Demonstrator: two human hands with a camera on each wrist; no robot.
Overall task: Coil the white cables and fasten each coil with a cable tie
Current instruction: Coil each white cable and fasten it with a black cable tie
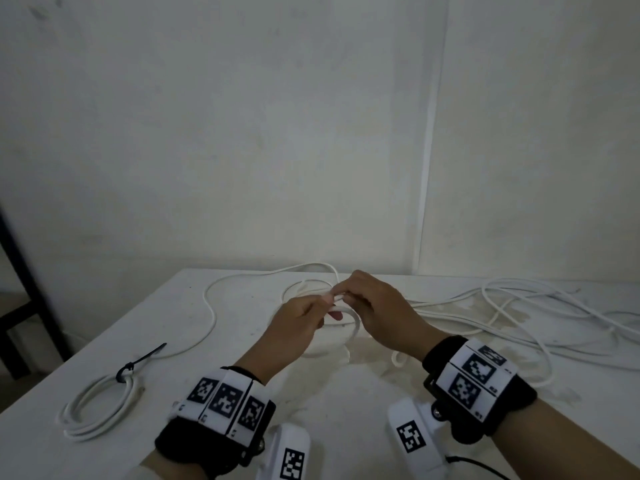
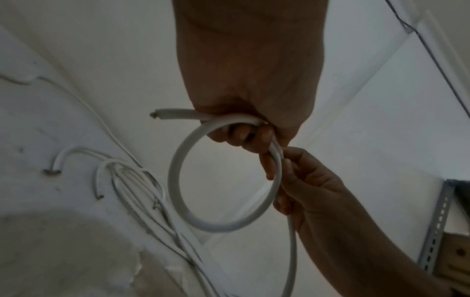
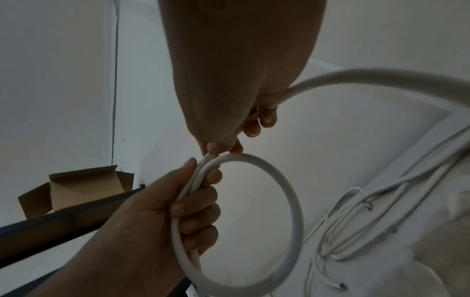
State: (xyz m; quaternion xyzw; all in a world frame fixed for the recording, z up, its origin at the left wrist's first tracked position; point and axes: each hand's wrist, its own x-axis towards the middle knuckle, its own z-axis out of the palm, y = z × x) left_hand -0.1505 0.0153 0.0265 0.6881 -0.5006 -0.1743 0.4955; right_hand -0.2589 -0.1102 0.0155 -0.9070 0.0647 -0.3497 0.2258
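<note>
Two hands meet over the middle of the white table, with cables lying to either side. At the far left a finished coil lies flat near the table's front edge, bound by a black cable tie whose tail points up and right. Just beyond it, a loose white cable curves across the table toward the hands. The left hand has its fingers curled round a white loop of cable, gripping the place where two strands overlap; a cut end sticks out past the fingers in the left wrist view. The right hand pinches the same cable beside the left fingers, and the strand runs on through its palm and arcs away behind it. The loop is held up off the table between both hands. To the right, a tangle of loose cables spreads over the table to its far edge.
</note>
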